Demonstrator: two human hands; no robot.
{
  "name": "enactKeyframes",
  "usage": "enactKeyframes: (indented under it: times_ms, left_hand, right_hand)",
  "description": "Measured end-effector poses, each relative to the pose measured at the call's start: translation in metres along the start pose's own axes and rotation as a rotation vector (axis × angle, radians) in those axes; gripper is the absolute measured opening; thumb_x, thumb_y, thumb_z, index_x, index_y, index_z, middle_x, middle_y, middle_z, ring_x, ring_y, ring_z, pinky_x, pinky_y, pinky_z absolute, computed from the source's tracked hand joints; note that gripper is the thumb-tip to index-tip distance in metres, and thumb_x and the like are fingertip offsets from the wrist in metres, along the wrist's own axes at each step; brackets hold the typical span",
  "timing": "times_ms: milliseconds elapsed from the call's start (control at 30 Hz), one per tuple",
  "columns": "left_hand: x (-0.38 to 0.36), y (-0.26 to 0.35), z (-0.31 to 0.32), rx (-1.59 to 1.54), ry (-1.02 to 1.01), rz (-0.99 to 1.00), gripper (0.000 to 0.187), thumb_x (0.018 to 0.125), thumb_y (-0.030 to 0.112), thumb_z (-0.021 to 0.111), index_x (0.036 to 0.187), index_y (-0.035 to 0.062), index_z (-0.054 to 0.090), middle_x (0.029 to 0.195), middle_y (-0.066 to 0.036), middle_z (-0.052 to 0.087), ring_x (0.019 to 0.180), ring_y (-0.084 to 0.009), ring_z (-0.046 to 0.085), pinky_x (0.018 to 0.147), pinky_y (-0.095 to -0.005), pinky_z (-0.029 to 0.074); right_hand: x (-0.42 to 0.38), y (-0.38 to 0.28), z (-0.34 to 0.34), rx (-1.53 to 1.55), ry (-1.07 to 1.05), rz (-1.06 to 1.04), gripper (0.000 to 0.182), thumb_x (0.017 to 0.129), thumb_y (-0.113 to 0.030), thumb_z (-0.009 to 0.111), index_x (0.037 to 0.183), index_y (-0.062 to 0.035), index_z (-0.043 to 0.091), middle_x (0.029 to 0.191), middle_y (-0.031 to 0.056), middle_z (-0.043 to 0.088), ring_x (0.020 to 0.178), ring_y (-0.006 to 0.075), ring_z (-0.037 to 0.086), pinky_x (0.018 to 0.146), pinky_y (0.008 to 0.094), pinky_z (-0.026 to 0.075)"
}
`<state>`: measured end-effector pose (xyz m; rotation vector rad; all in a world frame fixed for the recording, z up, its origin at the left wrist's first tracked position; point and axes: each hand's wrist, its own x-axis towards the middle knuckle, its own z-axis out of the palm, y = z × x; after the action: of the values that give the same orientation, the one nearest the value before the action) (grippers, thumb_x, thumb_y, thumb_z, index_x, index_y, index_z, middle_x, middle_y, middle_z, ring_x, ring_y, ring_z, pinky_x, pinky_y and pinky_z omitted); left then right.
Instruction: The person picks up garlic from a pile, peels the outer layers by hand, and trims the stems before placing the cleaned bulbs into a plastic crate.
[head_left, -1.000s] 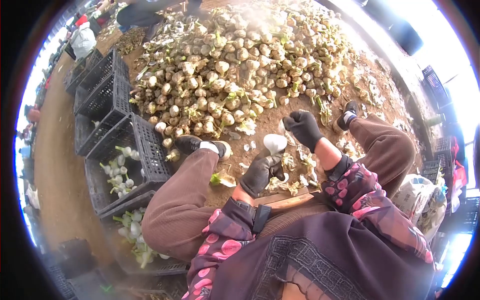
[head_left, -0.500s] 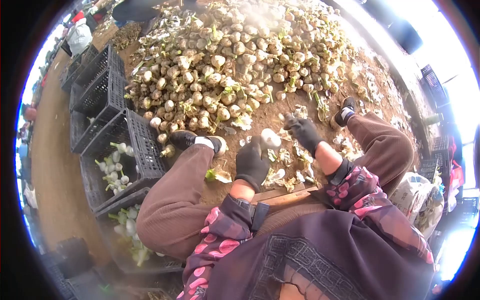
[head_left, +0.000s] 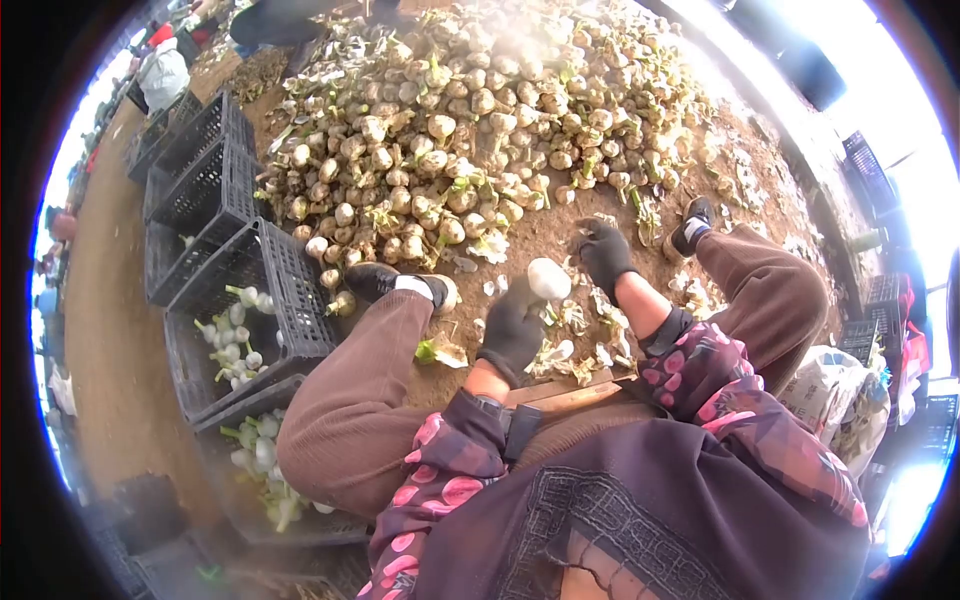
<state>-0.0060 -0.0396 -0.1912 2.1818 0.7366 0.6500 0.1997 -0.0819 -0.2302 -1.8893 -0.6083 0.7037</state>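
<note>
A smooth white garlic bulb (head_left: pixel 549 280) is held in my left hand (head_left: pixel 513 330), which wears a dark glove. To the right of the bulb is my right hand (head_left: pixel 604 254), also gloved, with its fingers curled; whether something small is between them I cannot make out. The two hands are apart. Peeled skins (head_left: pixel 570 350) lie on the soil beneath them. Beyond my hands spreads a large heap of unpeeled garlic bulbs (head_left: pixel 430 150).
Black crates (head_left: pixel 290 290) stand in a row at the left; two hold cleaned bulbs with green stems (head_left: pixel 235 340). My shoes (head_left: pixel 372 282) are on either side of the skins. A white sack (head_left: pixel 825 385) is at the right. Wooden boards (head_left: pixel 565 393) lie before my lap.
My left hand and the white bulb have shifted slightly right. My right hand has moved up a little, and its fingers have changed position.
</note>
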Motion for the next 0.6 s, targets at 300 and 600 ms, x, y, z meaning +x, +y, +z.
enactKeyframes:
  times_ms: [300, 600]
  left_hand:
    - [-0.014, 0.01, -0.009, -1.394, -0.29, -0.398, 0.017, 0.085, 0.011, 0.047, 0.094, -0.0017, 0.055, 0.072, -0.01, 0.055, 0.071, -0.0251, 0.055, 0.078, -0.0407, 0.047]
    - [-0.011, -0.004, -0.015, -1.818, -0.191, -0.495, 0.025, 0.085, 0.026, 0.051, 0.09, 0.0022, 0.057, 0.065, -0.005, 0.048, 0.067, -0.0258, 0.054, 0.075, -0.0486, 0.046]
  right_hand:
    - [-0.05, -0.06, 0.012, 0.238, -0.395, -0.204, 0.041, 0.094, -0.032, 0.051, 0.112, 0.005, 0.052, 0.103, 0.0104, 0.062, 0.091, 0.0139, 0.056, 0.083, 0.0257, 0.045]
    - [-0.03, -0.036, 0.05, 0.419, -0.25, 0.079, 0.026, 0.095, -0.027, 0.049, 0.102, -0.0032, 0.055, 0.091, 0.0053, 0.06, 0.077, 0.0103, 0.054, 0.067, 0.0223, 0.043]
